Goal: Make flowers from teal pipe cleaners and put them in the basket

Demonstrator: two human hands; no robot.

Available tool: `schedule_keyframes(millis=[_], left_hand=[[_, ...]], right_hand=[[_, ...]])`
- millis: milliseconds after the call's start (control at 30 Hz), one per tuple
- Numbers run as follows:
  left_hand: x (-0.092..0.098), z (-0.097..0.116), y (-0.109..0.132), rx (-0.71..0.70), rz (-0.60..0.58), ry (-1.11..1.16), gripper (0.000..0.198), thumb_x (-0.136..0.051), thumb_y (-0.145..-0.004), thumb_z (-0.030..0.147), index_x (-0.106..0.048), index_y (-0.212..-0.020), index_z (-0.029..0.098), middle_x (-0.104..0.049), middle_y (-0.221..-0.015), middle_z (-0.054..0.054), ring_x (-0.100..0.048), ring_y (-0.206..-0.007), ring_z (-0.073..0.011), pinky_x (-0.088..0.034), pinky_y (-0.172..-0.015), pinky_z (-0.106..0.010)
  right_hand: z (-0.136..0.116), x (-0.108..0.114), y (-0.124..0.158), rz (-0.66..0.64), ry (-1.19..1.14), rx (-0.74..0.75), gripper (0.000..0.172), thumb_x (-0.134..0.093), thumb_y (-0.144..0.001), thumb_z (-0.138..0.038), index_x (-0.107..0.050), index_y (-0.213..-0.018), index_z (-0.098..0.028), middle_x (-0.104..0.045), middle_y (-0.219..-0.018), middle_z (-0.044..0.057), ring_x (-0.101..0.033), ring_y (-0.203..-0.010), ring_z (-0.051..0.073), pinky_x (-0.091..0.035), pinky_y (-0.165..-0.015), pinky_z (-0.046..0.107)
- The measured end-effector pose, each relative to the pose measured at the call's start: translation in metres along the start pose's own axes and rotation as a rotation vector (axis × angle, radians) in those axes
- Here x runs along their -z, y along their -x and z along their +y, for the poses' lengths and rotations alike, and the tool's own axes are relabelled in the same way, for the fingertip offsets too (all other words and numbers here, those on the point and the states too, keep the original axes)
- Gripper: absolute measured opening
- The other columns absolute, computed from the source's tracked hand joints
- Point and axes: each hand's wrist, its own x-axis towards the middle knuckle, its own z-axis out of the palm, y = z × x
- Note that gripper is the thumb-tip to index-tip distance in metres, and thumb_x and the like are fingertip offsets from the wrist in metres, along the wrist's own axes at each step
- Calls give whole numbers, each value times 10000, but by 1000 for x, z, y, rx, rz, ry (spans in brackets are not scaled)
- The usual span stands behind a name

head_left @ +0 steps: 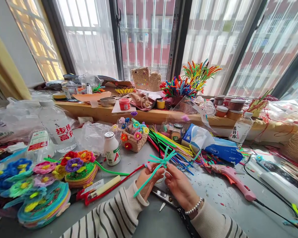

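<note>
Cropped sleeves [114,211], turquoise stems [163,161], half-hidden scissors [166,197]

The grey tabletop [211,193] carries a small white bottle [112,150] near a woven basket [137,144], a loose bundle of coloured pipe cleaners [180,151], metal scissors [166,197] and a pink glue gun [238,184].

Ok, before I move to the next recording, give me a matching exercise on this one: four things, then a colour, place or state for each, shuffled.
Things
1. turquoise pipe cleaners
2. glue gun
3. scissors
4. woven basket

Descriptions
A. holding colourful flowers
B. lying on the table, beneath the hands
C. pinched between the left hand and the right hand
D. pink

Right pairs: 1-C, 2-D, 3-B, 4-A
</note>
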Motion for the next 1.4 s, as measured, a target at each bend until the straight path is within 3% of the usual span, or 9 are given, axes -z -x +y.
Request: schedule_keyframes(millis=[100,167,333,467,633,833,1000,1133,1400], left_hand=[[1,-2,0,-14,130,56,81,-640,-551,183,-578,-592,151,-590,-598,32,-519,-556,-69,-402,-572,-192],[3,0,-1,-6,199,82,139,-660,-515,181,-525,-511,148,-561,-523,51,-517,-520,-67,-412,-533,-188],[4,6,-5,36,255,-3,230,-684,-468,217,-468,-493,142,-583,-497,23,-562,-521,-110,-450,-543,-226],[3,6,-5,79,246,-116,233,-701,-432,234,-520,-528,123,-604,-503,5,-574,-512,-124,-459,-529,-227],[8,7,-7,90,232,-240,242,-706,-416,249,-565,-541,99,-604,-479,-5,-575,-480,-132,-463,-494,-225],[10,12,-9,99,138,-353,223,-689,-459,262,-583,-541,84,-606,-483,-24,-577,-475,-137,-476,-492,-231],[12,11,-9,211,136,-318,226,-686,-464,282,-586,-542,94,-597,-459,-11,-578,-463,-127,-470,-482,-210],[13,10,-9,236,123,-372,247,-685,-456,298,-595,-560,93,-597,-452,-11,-584,-468,-132,-450,-447,-187],[9,16,-7,200,40,-433,226,-704,-412,256,-601,-511,82,-583,-420,-8,-550,-402,-118,-461,-470,-223]], right_hand=[[3,-2,4,-73,193,19,122,-618,-595,-271,-590,-659,-172,-475,-613,-36,-381,-501,42,-318,-448,151],[2,-2,5,-113,323,47,141,-610,-603,-280,-587,-669,-157,-461,-579,-36,-368,-499,50,-308,-449,163],[-5,1,2,-55,528,232,206,-581,-624,-317,-574,-725,-138,-495,-575,-18,-409,-521,72,-321,-473,186],[-6,5,-1,-3,660,312,216,-561,-634,-344,-584,-686,-135,-538,-575,5,-464,-561,103,-345,-487,201],[-9,9,-3,-25,806,345,218,-536,-653,-350,-592,-667,-140,-545,-544,3,-466,-521,102,-353,-471,205],[-22,13,-10,-87,950,514,139,-575,-627,-288,-596,-597,-154,-550,-623,4,-472,-567,102,-373,-491,198],[-21,15,-9,-177,801,367,139,-570,-629,-297,-591,-652,-161,-550,-582,-11,-474,-485,88,-400,-455,205],[-20,16,-8,-205,804,338,172,-579,-613,-317,-596,-654,-150,-556,-595,-1,-487,-499,94,-405,-457,206],[-27,6,2,-148,692,165,224,-586,-607,-342,-534,-538,-135,-507,-505,-27,-462,-497,78,-362,-461,184]])
